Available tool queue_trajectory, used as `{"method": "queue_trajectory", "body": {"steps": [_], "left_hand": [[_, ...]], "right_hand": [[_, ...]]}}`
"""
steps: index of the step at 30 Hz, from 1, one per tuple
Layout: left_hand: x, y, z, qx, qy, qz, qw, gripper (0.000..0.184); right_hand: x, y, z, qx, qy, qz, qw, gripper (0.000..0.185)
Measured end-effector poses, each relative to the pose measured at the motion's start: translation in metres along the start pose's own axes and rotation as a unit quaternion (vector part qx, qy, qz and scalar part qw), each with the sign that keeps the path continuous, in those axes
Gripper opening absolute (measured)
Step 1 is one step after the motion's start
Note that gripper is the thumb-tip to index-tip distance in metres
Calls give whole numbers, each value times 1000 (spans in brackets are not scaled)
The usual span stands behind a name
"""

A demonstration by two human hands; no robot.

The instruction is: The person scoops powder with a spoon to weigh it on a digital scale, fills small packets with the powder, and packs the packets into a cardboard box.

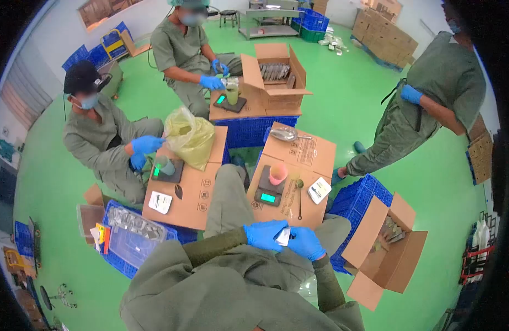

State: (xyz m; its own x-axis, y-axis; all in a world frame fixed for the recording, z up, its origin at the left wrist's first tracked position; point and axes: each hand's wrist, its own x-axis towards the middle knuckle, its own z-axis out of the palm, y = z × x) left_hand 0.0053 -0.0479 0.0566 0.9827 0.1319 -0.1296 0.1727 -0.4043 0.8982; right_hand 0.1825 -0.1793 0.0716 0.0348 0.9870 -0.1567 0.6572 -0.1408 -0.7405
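Note:
My left hand (265, 235) and my right hand (306, 243), both in blue gloves, meet over my lap and grip a small white and silver packet (283, 236) between them. In front of them is a cardboard work surface (287, 209). On it a pink cup (277, 174) rests on a black scale (269, 197) with a lit green display. A long-handled measuring spoon (299, 201) lies to the right of the scale, beside a white labelled container (319, 190). Farther back lies a metal scoop (284, 134).
Two seated co-workers (100, 138) (180, 55) handle items at neighbouring cardboard tops. Another person (431, 94) stands at the right. An open box (414, 259) with packets is at my right, a blue crate (117, 259) at my left. A bag of yellow-green powder (196, 144) stands ahead left.

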Motion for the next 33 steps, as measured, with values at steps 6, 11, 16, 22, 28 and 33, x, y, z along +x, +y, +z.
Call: {"method": "queue_trajectory", "body": {"steps": [6,11,16,22,28,33], "left_hand": [[0,-31,-5,20,26,-26,999,62],[4,-39,0,-71,76,-11,995,61],[7,-49,-10,-55,110,-14,992,67],[20,-123,-15,-102,163,-36,981,72],[17,-157,-10,-110,226,-69,965,64],[21,-199,22,-147,250,-61,955,56]], "right_hand": [[20,-29,-6,-23,3,20,1000,29],[28,-30,-17,-52,-10,14,999,33],[30,-55,-52,-59,20,-24,998,27],[11,-232,-139,8,212,-321,923,29],[16,-297,-103,111,115,-582,797,25],[52,-303,-62,212,82,-509,830,24]]}}
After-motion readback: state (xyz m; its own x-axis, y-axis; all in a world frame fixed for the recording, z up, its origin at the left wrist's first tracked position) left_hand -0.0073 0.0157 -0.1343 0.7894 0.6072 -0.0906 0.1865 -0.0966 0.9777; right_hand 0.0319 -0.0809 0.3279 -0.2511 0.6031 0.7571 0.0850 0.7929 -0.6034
